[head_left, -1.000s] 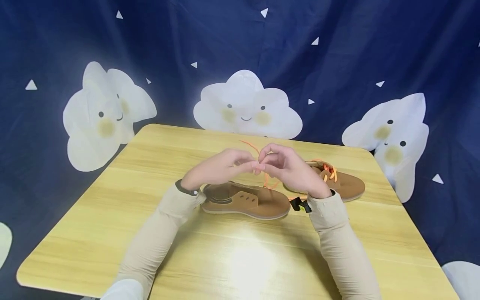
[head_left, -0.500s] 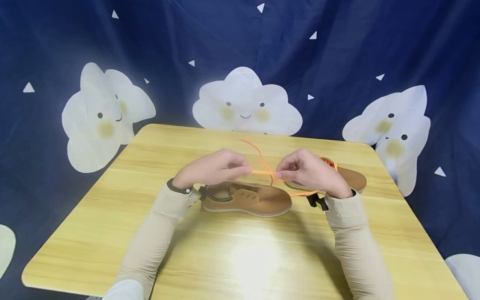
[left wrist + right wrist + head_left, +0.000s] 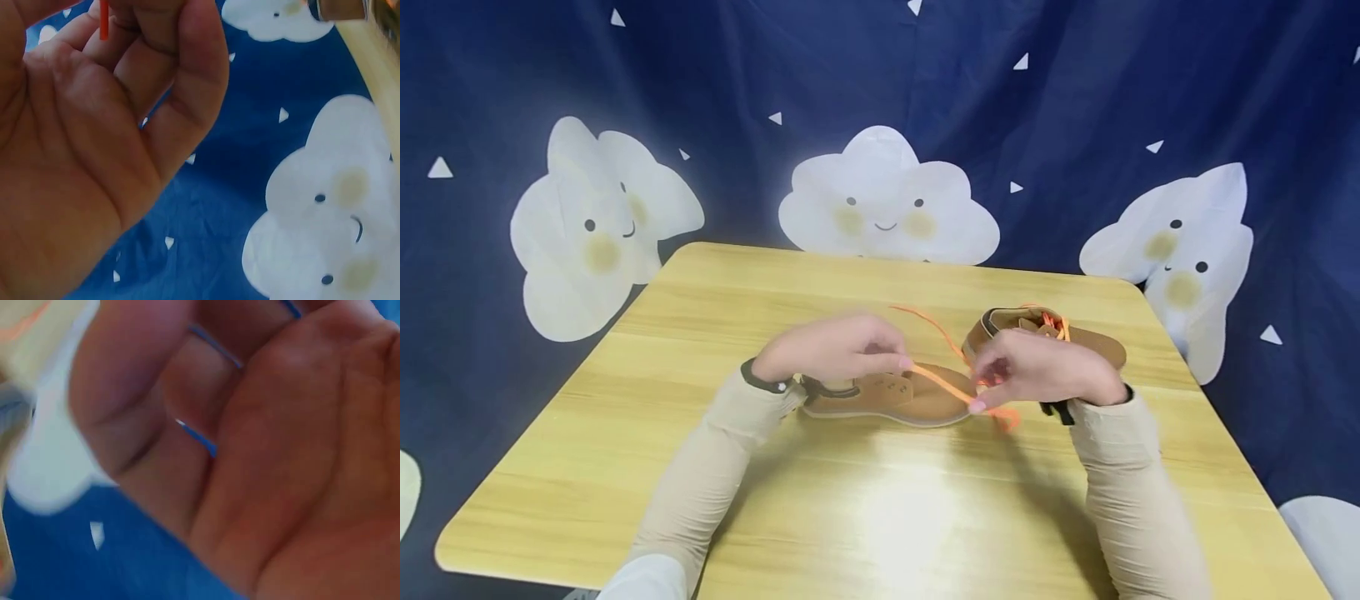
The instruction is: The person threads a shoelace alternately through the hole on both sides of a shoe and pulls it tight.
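1. Orange lace [image 3: 943,386], one. Stretched between the two hands above the toe half of the near shoe; long axis of the taut length slants from the left hand down toward the right hand, nearer the person at its right end. A thin loose strand trails back and leftward over the surface; a small loop hangs just beyond the right fingertips.
2. Left hand [image 3: 838,348]. Grip closed to a pinch, thumb against fingers, holding the lace; a short piece of orange shows against the curled fingers in the left wrist view.
3. Right hand [image 3: 1041,367]. Grip likewise pinched on the lace, thumb tip low; somewhat blurred. Fingertips out of sight in the right wrist view.
4. Near shoe [image 3: 887,407], brown, pale sole. Upright, below the hands; long axis left to right, toe pointing right. Row of eyelets on the side facing the person.
5. Far shoe [image 3: 1093,342], brown, orange lacing. Upright behind the right hand, toe pointing right.
6. Surface [image 3: 625,400], pale wood grain, rounded corners, bearing both shoes.
7. Curtain [image 3: 737,67], dark blue, printed with white smiling clouds [image 3: 887,187] and small triangles.
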`<state>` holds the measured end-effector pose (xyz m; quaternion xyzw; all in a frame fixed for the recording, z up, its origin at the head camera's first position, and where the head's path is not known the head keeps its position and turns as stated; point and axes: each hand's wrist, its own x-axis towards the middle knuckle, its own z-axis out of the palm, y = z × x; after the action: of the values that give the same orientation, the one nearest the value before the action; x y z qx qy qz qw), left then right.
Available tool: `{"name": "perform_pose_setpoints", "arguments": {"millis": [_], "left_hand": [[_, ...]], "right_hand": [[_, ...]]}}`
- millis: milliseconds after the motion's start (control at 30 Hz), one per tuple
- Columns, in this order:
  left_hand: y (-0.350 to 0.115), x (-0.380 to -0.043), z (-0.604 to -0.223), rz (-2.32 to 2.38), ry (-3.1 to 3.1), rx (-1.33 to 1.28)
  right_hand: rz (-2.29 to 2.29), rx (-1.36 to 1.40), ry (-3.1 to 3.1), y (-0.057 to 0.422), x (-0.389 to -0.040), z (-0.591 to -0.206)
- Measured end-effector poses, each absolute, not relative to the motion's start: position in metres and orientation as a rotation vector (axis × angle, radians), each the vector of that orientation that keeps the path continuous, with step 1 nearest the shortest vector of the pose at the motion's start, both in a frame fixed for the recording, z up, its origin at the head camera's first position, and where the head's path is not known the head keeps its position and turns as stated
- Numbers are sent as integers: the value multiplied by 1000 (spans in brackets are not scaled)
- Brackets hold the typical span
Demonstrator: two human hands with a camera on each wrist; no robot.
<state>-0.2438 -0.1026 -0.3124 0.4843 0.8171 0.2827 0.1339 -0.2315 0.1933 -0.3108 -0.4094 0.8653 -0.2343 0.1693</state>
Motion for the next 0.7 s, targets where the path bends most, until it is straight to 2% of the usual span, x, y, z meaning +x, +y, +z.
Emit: {"name": "perform_pose_setpoints", "arguments": {"millis": [167,367,567,700], "left_hand": [[-93,-241,-317,755,2314,1439],[-100,-245,-320,735,2337,1400],[-98,-250,-323,695,2281,1476],[-99,-251,-323,705,2264,1463]], "right_hand": [[-877,-1323,2328,162,-237,-327],[-937,-1236,2251,157,-238,-334],[-1102,-1200,2181,153,-242,-344],[-1236,-1050,2101,149,-241,-354]]}}
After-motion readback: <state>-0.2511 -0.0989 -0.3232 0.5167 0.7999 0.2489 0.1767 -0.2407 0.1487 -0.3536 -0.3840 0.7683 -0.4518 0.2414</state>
